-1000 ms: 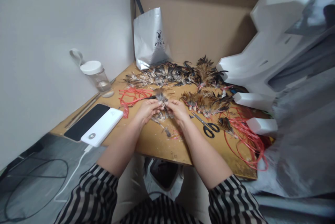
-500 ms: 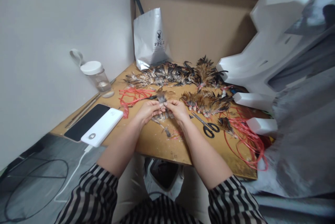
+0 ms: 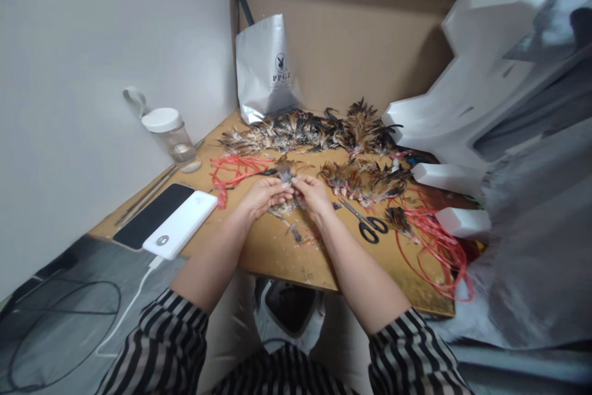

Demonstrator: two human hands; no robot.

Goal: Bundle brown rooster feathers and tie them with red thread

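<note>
Between my two hands is a small bunch of brown and grey feathers (image 3: 285, 168), its tips pointing away from me. My left hand (image 3: 267, 195) pinches it from the left, thumb and forefinger closed near its base. From the right, my right hand (image 3: 312, 195) has its fingers closed on the same bunch, close to the left fingertips. Loose feather scraps (image 3: 294, 230) lie on the table below the hands. Just beyond my right hand is a row of tied brown feather bunches (image 3: 365, 179). Black-handled scissors (image 3: 365, 220) lie to its right, blades toward the hand.
A long feather pile (image 3: 296, 130) runs along the back, before a silver bag (image 3: 266, 68). Red plastic strips (image 3: 238, 168) lie left, more red strips (image 3: 439, 241) right. A power bank (image 3: 180, 222), phone (image 3: 152, 213) and lidded jar (image 3: 169, 133) occupy the left. White foam (image 3: 425, 118) borders the right.
My right fingers have shifted slightly around the base of the feather bunch. The left hand has hardly moved, and the things on the table are unchanged.
</note>
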